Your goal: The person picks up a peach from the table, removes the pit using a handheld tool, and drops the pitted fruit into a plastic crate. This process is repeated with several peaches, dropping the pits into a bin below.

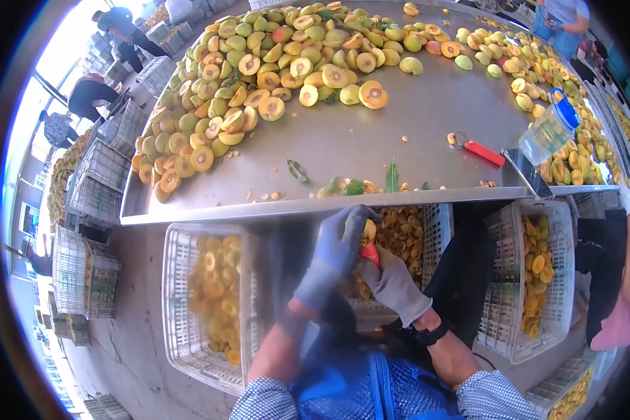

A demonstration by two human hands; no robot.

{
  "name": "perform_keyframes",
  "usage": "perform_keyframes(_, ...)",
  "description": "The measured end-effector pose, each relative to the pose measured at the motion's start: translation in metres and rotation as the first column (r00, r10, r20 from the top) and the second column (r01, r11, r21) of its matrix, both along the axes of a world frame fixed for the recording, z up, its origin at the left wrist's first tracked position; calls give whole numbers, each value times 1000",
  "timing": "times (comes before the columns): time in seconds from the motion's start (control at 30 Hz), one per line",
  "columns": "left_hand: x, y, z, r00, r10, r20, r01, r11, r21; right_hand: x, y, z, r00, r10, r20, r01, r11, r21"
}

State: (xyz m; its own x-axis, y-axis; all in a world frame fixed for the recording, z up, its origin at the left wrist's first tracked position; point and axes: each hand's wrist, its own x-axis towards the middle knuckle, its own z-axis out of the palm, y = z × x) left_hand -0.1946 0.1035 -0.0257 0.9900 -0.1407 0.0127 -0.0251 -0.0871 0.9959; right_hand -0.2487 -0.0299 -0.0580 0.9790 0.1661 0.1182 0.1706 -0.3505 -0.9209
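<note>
My left hand (332,245), in a grey-blue glove, is closed around a yellow peach half (368,231) just below the table's front edge. My right hand (397,281), in a grey glove, grips a red-handled pitting tool (369,254). The tool's tip is against the fruit and hidden by it and the fingers. Beneath both hands stands a white crate (437,234) with many pitted peach pieces (402,234). Above them, the metal table (413,133) bears a large heap of cut peaches (273,63).
White crates of peach halves stand at left (178,301) and right (556,280). On the table lie another red-handled pitting tool (483,152), a phone (527,173), a blue-lidded bottle (549,133) and loose leaves (392,176). A co-worker (623,280) is at right; others work behind.
</note>
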Motion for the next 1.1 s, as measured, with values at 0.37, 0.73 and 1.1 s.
perform_keyframes(0.37, 1, -6, -19, 997, -70, 44, 73, 995, -75, -13, -9, 12, 513, 721, -467, 219, 416, 883)
perform_keyframes(0.73, -16, 7, -10, 978, 5, -206, -39, 987, -159, -38, -38, -20, 516, 766, -383, 287, 267, 920)
perform_keyframes(1.1, 50, 103, 101, 934, 30, 355, -312, 553, 773, -5, -25, -24, 684, 287, -670, 221, 795, 565)
